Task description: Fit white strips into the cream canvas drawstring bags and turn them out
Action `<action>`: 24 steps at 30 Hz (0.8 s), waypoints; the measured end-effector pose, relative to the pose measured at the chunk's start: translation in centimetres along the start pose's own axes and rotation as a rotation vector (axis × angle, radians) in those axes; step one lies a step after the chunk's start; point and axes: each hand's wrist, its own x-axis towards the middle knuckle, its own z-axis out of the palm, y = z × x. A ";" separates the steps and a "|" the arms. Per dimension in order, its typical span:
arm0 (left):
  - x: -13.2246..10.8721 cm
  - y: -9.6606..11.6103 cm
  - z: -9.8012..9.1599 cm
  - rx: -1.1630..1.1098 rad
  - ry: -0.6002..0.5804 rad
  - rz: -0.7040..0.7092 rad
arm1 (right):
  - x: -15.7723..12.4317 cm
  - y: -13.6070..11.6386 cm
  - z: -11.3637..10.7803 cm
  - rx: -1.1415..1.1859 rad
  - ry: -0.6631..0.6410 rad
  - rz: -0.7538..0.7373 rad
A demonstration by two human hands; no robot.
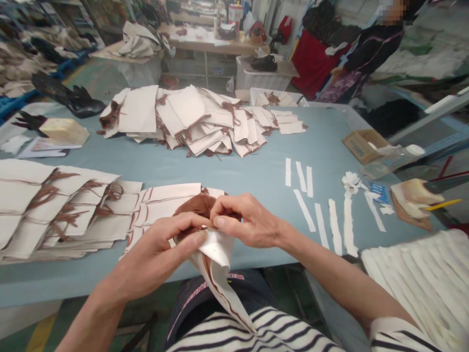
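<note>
My left hand [172,244] grips a sewn piece of off-white fabric with brown trim [218,249], its thumb on top near the upper edge. Fingers of my right hand [245,220] pinch the brown part at the same edge, close to the left fingertips. The piece hangs down towards my striped shirt, its lower end tapering. What exactly the right fingertips hold is hidden. Just behind and left of my hands lie flat off-white pieces with brown edging [168,195] on the blue-grey table [256,171].
Stacked off-white pieces with brown ties [73,210] fill the left side; a larger heap [190,112] lies at the back. White strips [304,210] are spread on the right, near a cardboard box [366,145] and a clear jar [395,161]. A person [370,54] stands at back right.
</note>
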 end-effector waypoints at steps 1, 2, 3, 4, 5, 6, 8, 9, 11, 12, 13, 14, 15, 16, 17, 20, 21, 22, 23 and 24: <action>-0.2 -0.1 -0.3 0.020 -0.017 0.008 | -0.1 -0.1 -0.2 -0.031 -0.024 -0.009; -0.3 -0.1 -0.4 0.035 -0.009 0.007 | -0.2 -0.2 -0.3 -0.068 -0.044 -0.016; -0.4 -0.2 -0.4 0.041 0.014 0.000 | -0.3 -0.4 -0.3 -0.106 -0.061 -0.025; -0.4 -0.2 -0.2 0.038 0.043 -0.008 | -0.4 -0.6 -0.2 -0.144 -0.066 -0.036; -0.4 -0.1 0.0 0.026 0.073 -0.013 | -0.4 -0.9 -0.2 -0.183 -0.057 -0.046; -0.3 0.1 0.2 0.011 0.104 -0.012 | -0.4 -1.2 0.0 -0.216 -0.038 -0.056; -0.2 0.5 0.7 -0.004 0.147 -0.003 | -0.4 -1.8 0.2 -0.239 0.009 -0.055; -0.1 0.7 0.8 0.005 0.160 0.005 | -0.4 -2.1 0.2 -0.223 0.022 -0.041; -0.2 1.0 1.0 0.061 0.166 0.026 | -0.4 -2.3 0.3 -0.166 0.017 0.009; -0.2 1.0 1.0 0.097 0.154 0.041 | -0.4 -2.3 0.3 -0.141 0.010 0.031; -0.3 1.0 1.0 0.132 0.139 0.059 | -0.5 -2.2 0.3 -0.128 0.007 0.045; -0.5 0.9 1.0 0.163 0.124 0.076 | -0.7 -2.0 0.4 -0.124 0.012 0.051; -0.6 0.8 1.1 0.193 0.111 0.091 | -0.8 -1.8 0.5 -0.122 0.021 0.050; -0.7 0.7 1.2 0.220 0.105 0.107 | -1.0 -1.6 0.6 -0.115 0.031 0.047; -0.8 0.5 1.3 0.247 0.109 0.125 | -1.2 -1.4 0.7 -0.102 0.040 0.044; -0.8 0.1 1.9 0.331 0.145 0.211 | -1.7 -1.0 1.1 -0.043 0.057 0.053; -0.7 0.0 2.0 0.354 0.154 0.258 | -1.9 -1.0 1.1 -0.022 0.063 0.058; -0.6 -0.2 2.1 0.374 0.156 0.309 | -2.1 -0.9 1.2 0.000 0.070 0.067; -0.4 -0.3 2.2 0.386 0.148 0.364 | -2.3 -1.0 1.2 0.030 0.077 0.084; -0.3 -0.4 2.2 0.389 0.134 0.423 | -2.6 -1.0 1.3 0.076 0.080 0.115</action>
